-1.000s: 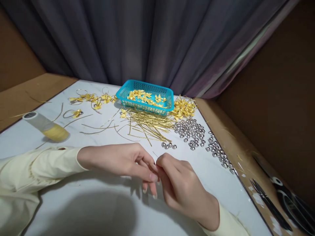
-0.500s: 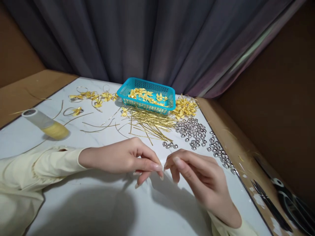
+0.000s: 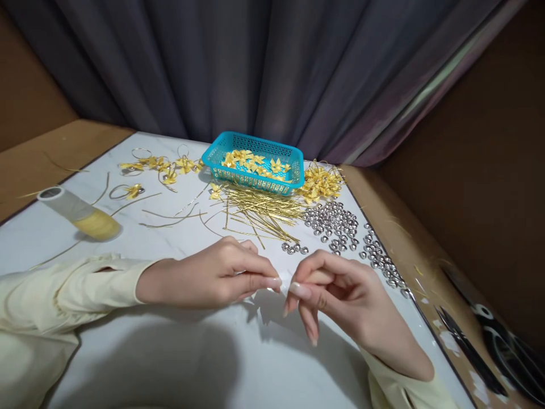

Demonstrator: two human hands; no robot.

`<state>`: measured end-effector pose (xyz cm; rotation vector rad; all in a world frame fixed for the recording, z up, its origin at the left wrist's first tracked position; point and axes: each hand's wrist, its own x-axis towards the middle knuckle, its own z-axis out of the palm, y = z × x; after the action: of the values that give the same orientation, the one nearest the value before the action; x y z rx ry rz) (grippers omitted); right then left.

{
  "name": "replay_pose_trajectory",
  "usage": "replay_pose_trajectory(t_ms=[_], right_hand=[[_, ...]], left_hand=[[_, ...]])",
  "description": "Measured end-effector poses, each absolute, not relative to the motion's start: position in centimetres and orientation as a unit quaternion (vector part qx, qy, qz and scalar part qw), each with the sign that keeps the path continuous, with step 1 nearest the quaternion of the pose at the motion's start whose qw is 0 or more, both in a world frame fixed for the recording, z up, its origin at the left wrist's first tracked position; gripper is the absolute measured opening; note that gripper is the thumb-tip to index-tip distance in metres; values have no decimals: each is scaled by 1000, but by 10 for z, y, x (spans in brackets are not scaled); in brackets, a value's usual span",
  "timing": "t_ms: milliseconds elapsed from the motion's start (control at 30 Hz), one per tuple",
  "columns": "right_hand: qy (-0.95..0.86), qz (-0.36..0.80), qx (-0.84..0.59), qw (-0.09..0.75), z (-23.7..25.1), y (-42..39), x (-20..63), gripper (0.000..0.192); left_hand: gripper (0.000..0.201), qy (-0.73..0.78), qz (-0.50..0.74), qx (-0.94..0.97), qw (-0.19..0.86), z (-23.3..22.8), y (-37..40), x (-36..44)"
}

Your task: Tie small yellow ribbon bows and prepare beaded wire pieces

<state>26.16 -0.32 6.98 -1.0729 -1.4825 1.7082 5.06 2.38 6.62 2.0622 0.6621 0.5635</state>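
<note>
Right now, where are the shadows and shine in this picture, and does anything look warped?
In the head view, a broad shadow darkens the near table, below the left hand; also head view, glints on the silvery beads; head view again, dim curtain, folds fanning outward towards the top, perhaps lens stretch.

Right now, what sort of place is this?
Probably a craft table: there's a blue basket of yellow flower shapes, a pile of thin gold strands, and lots of little silver pieces.

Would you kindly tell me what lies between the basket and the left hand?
In the head view, gold strands lie heaped between the basket and the left hand.
</note>
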Motion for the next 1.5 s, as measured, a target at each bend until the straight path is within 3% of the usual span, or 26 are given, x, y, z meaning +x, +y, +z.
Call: replay_pose_trajectory(t_ms=[233, 533, 833, 1500], right_hand=[[-600, 643, -385, 279, 66, 2, 258, 26], [-636, 601, -390, 287, 69, 2, 257, 31], [-659, 561, -369, 338, 61, 0, 260, 18], [-673, 537, -388, 328, 69, 0, 259, 15]], left_hand=[[27, 227, 236, 878, 349, 63, 22, 50], [27, 233, 242, 875, 348, 63, 23, 50], [24, 216, 261, 877, 341, 62, 23, 49], [22, 196, 289, 881, 319, 60, 22, 50]])
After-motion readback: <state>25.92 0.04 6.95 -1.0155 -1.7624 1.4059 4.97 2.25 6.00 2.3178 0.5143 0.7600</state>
